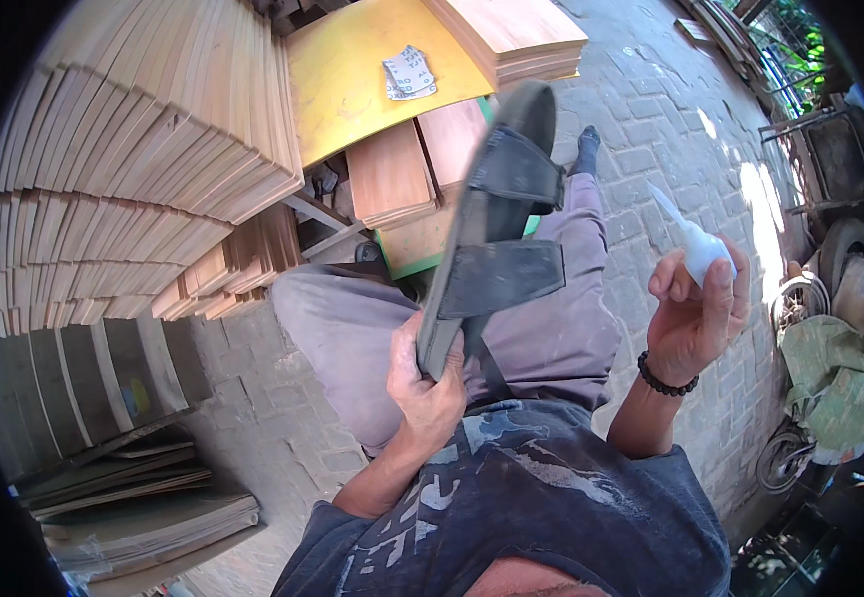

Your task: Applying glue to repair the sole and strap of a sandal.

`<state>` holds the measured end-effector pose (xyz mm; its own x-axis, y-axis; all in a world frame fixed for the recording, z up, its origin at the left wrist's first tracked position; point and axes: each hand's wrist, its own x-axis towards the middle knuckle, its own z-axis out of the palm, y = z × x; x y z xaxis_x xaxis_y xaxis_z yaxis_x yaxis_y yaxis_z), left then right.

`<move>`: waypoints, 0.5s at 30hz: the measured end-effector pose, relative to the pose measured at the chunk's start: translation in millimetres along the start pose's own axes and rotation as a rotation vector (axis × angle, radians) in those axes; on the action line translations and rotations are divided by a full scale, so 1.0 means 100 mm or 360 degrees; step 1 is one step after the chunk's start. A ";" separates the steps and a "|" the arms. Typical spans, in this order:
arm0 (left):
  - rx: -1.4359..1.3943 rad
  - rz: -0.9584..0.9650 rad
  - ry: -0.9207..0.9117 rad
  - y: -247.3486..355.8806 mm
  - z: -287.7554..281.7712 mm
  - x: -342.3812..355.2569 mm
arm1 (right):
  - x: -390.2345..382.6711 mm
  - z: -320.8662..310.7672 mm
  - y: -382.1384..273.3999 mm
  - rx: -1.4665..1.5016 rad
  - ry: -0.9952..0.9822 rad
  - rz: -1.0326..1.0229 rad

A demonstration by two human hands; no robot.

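Observation:
A dark sandal [502,271] with two wide black straps stands tilted on end over my lap. My left hand [426,383] is closed round its lower end, the thumb lying along the sole. Off to the right, away from the sandal, my right hand [696,308] grips a small white squeeze bottle [703,254]. The bottle's long, thin nozzle points up and to the left. A bracelet of dark beads [667,374] circles my right wrist.
Tall stacks of thin wooden boards [143,129] rise at the left. Ahead, a yellow board [342,70] carries a piece of printed paper [409,74] and more wooden panels [512,35]. Cloth bundles and metal parts [840,368] lie at the right, beyond the brick paving [641,119].

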<state>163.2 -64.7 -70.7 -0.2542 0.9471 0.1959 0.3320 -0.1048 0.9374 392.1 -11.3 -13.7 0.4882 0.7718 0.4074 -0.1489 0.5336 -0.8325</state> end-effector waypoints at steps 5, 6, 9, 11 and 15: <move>0.0077 0.0548 0.0103 -0.26 -0.05 0.11 | 0.01 -0.02 -0.02 -0.0081 -0.0055 -0.0032; 0.0117 0.0698 0.0116 -0.31 -0.08 0.14 | 0.02 0.01 -0.02 -0.0091 -0.0069 -0.0035; 0.0362 0.0878 0.0212 -0.35 -0.21 0.19 | 0.05 0.09 -0.03 -0.0228 -0.0109 -0.0055; 0.0335 0.0872 0.0236 -0.36 -0.29 0.23 | 0.08 0.16 -0.06 -0.0295 -0.0256 -0.0088; 0.0469 0.1049 0.0207 -0.37 -0.47 0.30 | 0.14 0.30 -0.16 -0.0417 -0.0400 -0.0124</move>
<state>100.8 -46.8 -86.4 -0.0168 0.6700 0.7422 0.6790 -0.5372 0.5004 375.9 1.3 16.9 0.2582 0.8104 0.5259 0.1218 0.5127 -0.8499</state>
